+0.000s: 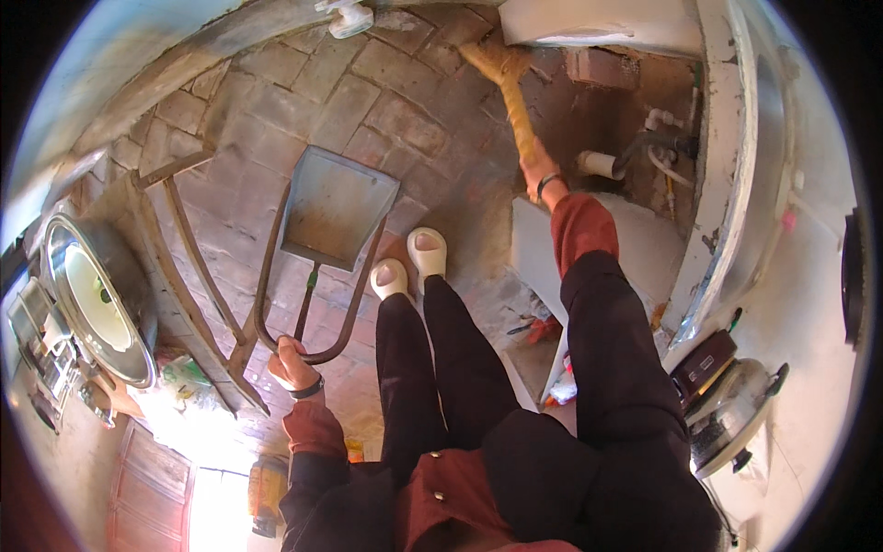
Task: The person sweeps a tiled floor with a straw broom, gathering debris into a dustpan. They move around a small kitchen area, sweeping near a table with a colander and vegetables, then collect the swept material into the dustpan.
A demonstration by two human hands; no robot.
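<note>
My left hand [295, 366] grips the bent metal handle of a long-handled metal dustpan [338, 210]. The pan lies ahead of my feet, low over or on the brick floor [407, 121], and brown dirt or staining shows inside it. To the right, my right hand [541, 172] is closed around the handle of a yellowish hand broom [512, 90]. The broom's head reaches the bricks beside the bottom of a white panel [600, 21], and its bristles look slightly blurred.
Pipes [655, 145] and a loose brick [602, 67] occupy the recess at right. A white board [607, 241] leans below my right forearm. At left are a wooden frame [200, 262] and a large metal basin [103, 303]. A lidded pan [731, 414] stands at lower right.
</note>
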